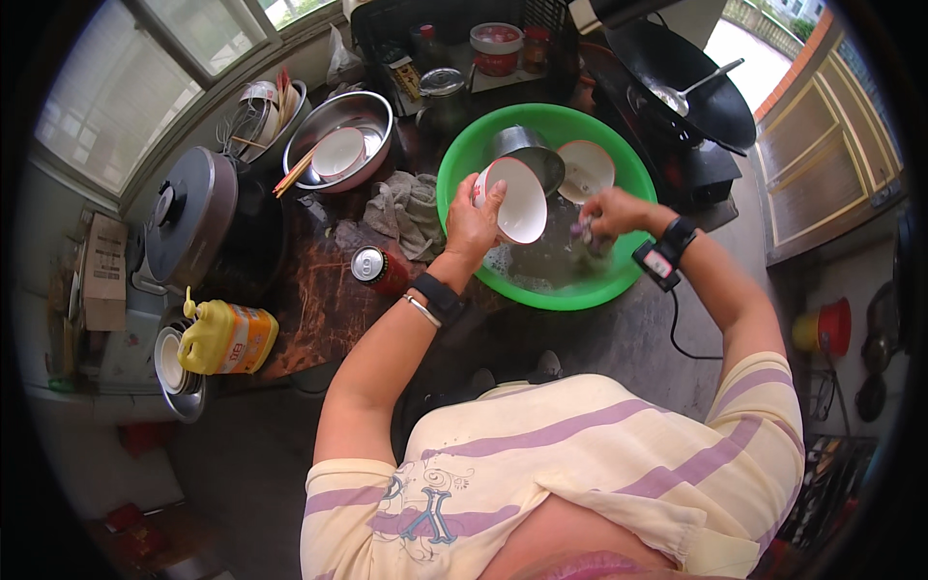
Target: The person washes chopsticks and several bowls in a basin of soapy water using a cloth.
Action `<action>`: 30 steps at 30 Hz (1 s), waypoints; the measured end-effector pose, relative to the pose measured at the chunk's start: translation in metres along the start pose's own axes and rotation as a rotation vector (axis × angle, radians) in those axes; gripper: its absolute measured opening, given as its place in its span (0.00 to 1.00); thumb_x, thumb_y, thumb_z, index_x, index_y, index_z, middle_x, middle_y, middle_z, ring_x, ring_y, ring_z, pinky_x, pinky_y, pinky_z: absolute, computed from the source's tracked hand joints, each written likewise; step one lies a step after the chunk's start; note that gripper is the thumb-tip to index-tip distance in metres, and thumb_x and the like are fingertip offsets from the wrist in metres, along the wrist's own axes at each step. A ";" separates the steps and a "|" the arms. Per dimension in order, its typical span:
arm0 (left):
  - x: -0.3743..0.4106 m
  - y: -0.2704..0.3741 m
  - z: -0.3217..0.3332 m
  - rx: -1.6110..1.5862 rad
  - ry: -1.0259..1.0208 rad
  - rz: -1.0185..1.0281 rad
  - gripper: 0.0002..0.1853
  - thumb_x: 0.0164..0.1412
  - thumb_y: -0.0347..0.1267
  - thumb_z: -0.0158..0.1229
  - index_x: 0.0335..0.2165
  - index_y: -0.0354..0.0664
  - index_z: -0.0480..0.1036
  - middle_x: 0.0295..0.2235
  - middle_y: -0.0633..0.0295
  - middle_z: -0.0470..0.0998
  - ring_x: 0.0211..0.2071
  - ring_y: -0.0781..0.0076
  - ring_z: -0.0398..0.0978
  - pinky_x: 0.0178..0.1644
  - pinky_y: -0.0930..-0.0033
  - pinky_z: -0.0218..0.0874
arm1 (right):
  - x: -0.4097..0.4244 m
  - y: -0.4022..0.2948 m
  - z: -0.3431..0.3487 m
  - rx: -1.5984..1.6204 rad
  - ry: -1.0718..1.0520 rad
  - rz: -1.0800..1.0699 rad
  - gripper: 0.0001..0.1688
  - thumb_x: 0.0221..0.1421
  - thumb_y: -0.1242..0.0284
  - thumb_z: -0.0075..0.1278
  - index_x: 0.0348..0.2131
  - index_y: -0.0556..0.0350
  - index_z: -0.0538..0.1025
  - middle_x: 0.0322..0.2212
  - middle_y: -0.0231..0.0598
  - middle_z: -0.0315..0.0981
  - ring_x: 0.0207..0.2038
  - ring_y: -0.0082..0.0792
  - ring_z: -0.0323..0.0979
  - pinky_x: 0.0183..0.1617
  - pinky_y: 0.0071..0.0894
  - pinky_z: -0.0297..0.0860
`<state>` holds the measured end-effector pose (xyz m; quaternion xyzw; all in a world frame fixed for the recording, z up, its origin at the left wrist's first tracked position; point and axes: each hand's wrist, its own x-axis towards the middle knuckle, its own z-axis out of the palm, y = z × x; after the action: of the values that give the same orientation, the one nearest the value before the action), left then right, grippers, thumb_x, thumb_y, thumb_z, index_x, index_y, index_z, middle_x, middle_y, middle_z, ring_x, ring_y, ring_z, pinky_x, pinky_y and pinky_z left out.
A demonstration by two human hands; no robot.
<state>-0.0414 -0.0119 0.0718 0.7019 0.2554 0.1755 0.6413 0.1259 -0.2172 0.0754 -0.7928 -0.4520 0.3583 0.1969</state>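
Observation:
My left hand (475, 217) grips a white bowl with a red rim (516, 203), tilted over the left part of a green plastic basin (547, 296). To its right my right hand (616, 214) holds a blurred greyish-purple cloth or scrubber (591, 235) above the cloudy water. In the basin, beyond my hands, a metal pot (523, 145) leans next to another red-rimmed bowl (586, 168). Some suds float near the basin's front left wall.
Left of the basin lie a grey rag (406, 210) and a drink can (370, 265). A steel bowl (377, 116) holds a white bowl and chopsticks. Farther left are a lidded pot (185, 217) and a yellow detergent jug (228, 337). A wok with a ladle (703, 109) stands back right.

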 end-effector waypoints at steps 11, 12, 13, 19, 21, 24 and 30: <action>0.009 -0.015 0.046 0.020 -0.039 0.156 0.30 0.49 0.47 0.56 0.46 0.40 0.64 0.37 0.46 0.72 0.39 0.57 0.71 0.42 0.66 0.61 | 0.023 -0.064 0.041 1.361 0.273 -0.249 0.17 0.50 0.76 0.46 0.43 0.61 0.67 0.35 0.36 0.69 0.34 0.24 0.70 0.40 0.25 0.70; 0.011 -0.013 0.046 0.169 0.000 0.226 0.29 0.49 0.47 0.55 0.46 0.41 0.64 0.36 0.49 0.72 0.37 0.59 0.71 0.39 0.66 0.62 | 0.027 -0.065 0.048 1.295 0.267 -0.194 0.16 0.49 0.76 0.47 0.41 0.61 0.69 0.33 0.35 0.70 0.33 0.24 0.71 0.39 0.24 0.69; 0.009 -0.005 0.045 0.317 0.036 0.295 0.29 0.50 0.47 0.54 0.46 0.42 0.64 0.34 0.51 0.73 0.34 0.60 0.72 0.36 0.66 0.64 | 0.028 -0.064 0.053 1.224 0.266 -0.141 0.14 0.49 0.76 0.48 0.39 0.61 0.71 0.32 0.35 0.71 0.32 0.25 0.71 0.37 0.24 0.69; -0.012 0.020 0.035 0.605 -0.052 0.244 0.28 0.46 0.50 0.55 0.47 0.56 0.65 0.33 0.49 0.66 0.35 0.52 0.67 0.40 0.61 0.59 | 0.030 -0.058 0.065 0.118 0.469 -0.096 0.09 0.41 0.75 0.53 0.27 0.60 0.75 0.23 0.38 0.74 0.26 0.26 0.72 0.30 0.27 0.66; -0.017 0.018 0.031 0.673 -0.085 0.311 0.30 0.45 0.51 0.56 0.48 0.58 0.63 0.33 0.51 0.65 0.36 0.53 0.67 0.40 0.61 0.59 | 0.040 -0.050 0.070 0.017 0.782 -0.139 0.09 0.37 0.73 0.52 0.26 0.53 0.76 0.23 0.41 0.74 0.27 0.35 0.73 0.32 0.31 0.67; -0.020 0.023 0.026 0.699 -0.138 0.291 0.29 0.46 0.51 0.54 0.48 0.59 0.63 0.34 0.52 0.64 0.36 0.54 0.67 0.40 0.61 0.59 | 0.048 -0.036 0.072 0.505 0.783 -0.314 0.10 0.43 0.77 0.49 0.31 0.58 0.74 0.27 0.35 0.73 0.30 0.26 0.70 0.35 0.25 0.65; -0.015 0.037 0.010 0.871 -0.160 0.561 0.28 0.46 0.52 0.53 0.47 0.62 0.63 0.36 0.51 0.63 0.36 0.54 0.66 0.37 0.60 0.61 | 0.036 -0.053 0.081 0.827 0.397 -0.329 0.05 0.49 0.81 0.46 0.29 0.60 0.74 0.28 0.28 0.71 0.32 0.19 0.67 0.37 0.23 0.66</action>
<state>-0.0426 -0.0300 0.1090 0.9562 0.0570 0.1640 0.2357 0.0470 -0.1597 0.0410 -0.6191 -0.3449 0.3137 0.6319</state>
